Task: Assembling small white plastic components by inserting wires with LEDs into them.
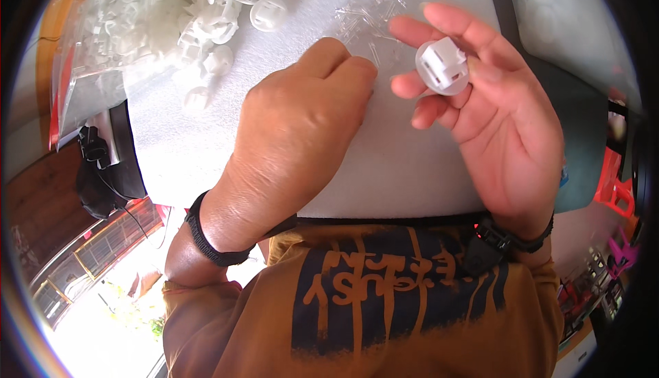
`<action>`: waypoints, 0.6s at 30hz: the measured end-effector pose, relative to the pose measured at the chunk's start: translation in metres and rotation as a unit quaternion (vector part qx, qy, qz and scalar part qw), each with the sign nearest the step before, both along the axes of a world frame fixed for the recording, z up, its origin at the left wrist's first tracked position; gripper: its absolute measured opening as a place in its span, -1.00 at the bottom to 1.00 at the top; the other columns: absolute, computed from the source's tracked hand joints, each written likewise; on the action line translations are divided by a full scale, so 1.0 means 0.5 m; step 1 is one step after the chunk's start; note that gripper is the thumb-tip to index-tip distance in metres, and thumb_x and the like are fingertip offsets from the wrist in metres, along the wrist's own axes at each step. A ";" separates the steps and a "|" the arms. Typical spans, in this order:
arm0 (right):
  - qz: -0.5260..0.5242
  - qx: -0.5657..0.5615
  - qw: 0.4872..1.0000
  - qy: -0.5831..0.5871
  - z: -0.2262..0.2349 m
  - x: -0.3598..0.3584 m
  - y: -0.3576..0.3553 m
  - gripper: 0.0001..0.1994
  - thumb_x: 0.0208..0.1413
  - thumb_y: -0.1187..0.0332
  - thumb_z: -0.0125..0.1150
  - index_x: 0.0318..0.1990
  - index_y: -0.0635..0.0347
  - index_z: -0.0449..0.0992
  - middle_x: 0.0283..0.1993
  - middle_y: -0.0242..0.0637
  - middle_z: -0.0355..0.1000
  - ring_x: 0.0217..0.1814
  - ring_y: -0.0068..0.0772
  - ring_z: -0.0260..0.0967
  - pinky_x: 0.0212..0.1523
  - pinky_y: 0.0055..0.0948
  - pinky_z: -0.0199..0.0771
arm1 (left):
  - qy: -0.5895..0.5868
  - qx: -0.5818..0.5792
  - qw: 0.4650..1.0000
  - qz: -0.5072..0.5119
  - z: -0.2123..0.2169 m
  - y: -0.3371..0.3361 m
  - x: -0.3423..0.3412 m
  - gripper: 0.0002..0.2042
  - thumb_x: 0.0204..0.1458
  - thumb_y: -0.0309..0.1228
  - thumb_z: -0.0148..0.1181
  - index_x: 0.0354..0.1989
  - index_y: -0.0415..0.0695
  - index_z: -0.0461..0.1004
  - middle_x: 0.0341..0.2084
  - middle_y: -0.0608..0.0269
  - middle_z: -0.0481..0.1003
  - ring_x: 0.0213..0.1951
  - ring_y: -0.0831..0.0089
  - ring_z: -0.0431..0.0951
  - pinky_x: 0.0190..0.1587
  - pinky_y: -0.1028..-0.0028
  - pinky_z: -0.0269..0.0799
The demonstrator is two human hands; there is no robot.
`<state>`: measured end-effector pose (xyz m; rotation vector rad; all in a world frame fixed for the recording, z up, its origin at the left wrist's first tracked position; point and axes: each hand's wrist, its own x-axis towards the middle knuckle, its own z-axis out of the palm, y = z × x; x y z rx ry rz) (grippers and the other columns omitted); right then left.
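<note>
My right hand (511, 103) is raised palm up at the right, gripping a small white round plastic part (443, 64) with a raised, slotted block on its disc. Near the middle, my left hand (302, 114) is closed with its back toward me. Its fingertips are curled out of sight, so anything in them is hidden. Just beyond the left knuckles lies a loose scatter of thin clear plastic pins (364, 18). Several more white round plastic parts (268, 13) are spread at the far left of the pale work surface (391, 172).
A clear plastic bag (117, 42) full of similar white parts sits at the far left. Another clear bag (563, 14) is at the far right. Beside the left table edge hangs a black object (99, 179) with a cord. Red plastic things (614, 182) stand off to the right.
</note>
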<state>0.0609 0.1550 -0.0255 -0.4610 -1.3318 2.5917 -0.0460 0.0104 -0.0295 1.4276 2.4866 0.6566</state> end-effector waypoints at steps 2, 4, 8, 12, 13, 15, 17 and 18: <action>0.014 0.002 1.000 0.009 -0.003 0.001 -0.001 -0.55 0.12 0.32 -0.28 0.14 0.36 0.11 0.11 0.09 0.18 -0.12 -0.36 0.37 -0.23 -0.54 0.35 | 0.089 0.011 0.994 -0.066 -0.012 -0.003 -0.008 -0.83 -0.25 -0.58 0.08 -0.42 -0.15 0.33 -0.50 0.19 0.32 -0.53 0.22 0.44 -0.55 0.37 0.38; 0.023 0.008 1.000 0.017 0.000 0.004 -0.001 -0.55 0.11 0.34 -0.25 0.15 0.36 0.11 0.11 0.08 0.19 -0.10 -0.34 0.37 -0.21 -0.53 0.35 | 0.085 0.002 0.994 -0.074 -0.013 0.001 -0.007 -0.80 -0.28 -0.60 0.07 -0.40 -0.16 0.34 -0.50 0.19 0.31 -0.53 0.21 0.43 -0.55 0.37 0.38; 0.026 0.023 0.999 0.022 0.006 0.007 -0.004 -0.55 0.09 0.37 -0.17 0.15 0.35 0.11 0.10 0.06 0.22 -0.14 -0.34 0.39 -0.22 -0.52 0.36 | 0.072 0.020 0.996 -0.056 -0.016 -0.002 -0.005 -0.75 -0.28 -0.63 0.07 -0.33 -0.18 0.37 -0.50 0.17 0.32 -0.53 0.20 0.43 -0.54 0.37 0.37; 0.031 0.040 0.998 0.032 0.010 0.009 -0.003 -0.56 0.09 0.36 -0.13 0.14 0.32 0.13 0.06 0.05 0.26 -0.18 -0.38 0.42 -0.27 -0.54 0.36 | -0.007 0.075 0.997 -0.026 0.006 -0.015 -0.006 -0.76 -0.23 -0.66 0.07 -0.31 -0.21 0.40 -0.49 0.12 0.35 -0.55 0.22 0.41 -0.53 0.45 0.35; 0.031 0.041 0.998 0.033 0.012 0.010 -0.002 -0.56 0.09 0.36 -0.13 0.14 0.32 0.13 0.06 0.05 0.26 -0.18 -0.38 0.42 -0.27 -0.54 0.36 | -0.052 0.093 0.994 -0.001 0.013 -0.019 -0.006 -0.80 -0.18 -0.65 0.07 -0.32 -0.22 0.42 -0.50 0.18 0.38 -0.57 0.35 0.40 -0.54 0.52 0.32; 0.051 0.047 0.997 0.015 0.016 0.013 0.002 -0.56 0.08 0.33 -0.09 0.12 0.29 0.16 0.05 0.05 0.28 -0.21 -0.43 0.42 -0.32 -0.58 0.34 | -0.097 0.112 0.989 0.025 0.037 -0.024 0.003 -0.84 -0.13 -0.64 0.08 -0.33 -0.23 0.43 -0.51 0.23 0.41 -0.59 0.48 0.39 -0.54 0.59 0.29; 0.058 0.053 0.997 0.011 0.015 0.009 0.001 -0.56 0.07 0.32 -0.07 0.12 0.27 0.17 0.04 0.04 0.29 -0.23 -0.45 0.41 -0.32 -0.59 0.33 | -0.372 0.115 0.898 0.206 0.066 -0.030 0.014 -0.84 -0.10 -0.67 0.04 -0.32 -0.23 0.44 -0.58 0.35 0.41 -0.61 0.69 0.28 -0.51 0.66 0.23; 0.062 0.058 0.996 0.010 0.017 0.009 -0.001 -0.55 0.05 0.31 -0.05 0.11 0.26 0.19 0.03 0.04 0.29 -0.24 -0.47 0.41 -0.33 -0.59 0.32 | -0.370 0.117 0.898 0.207 0.072 -0.034 0.017 -0.84 -0.10 -0.67 0.04 -0.32 -0.23 0.44 -0.58 0.35 0.41 -0.61 0.69 0.28 -0.51 0.66 0.23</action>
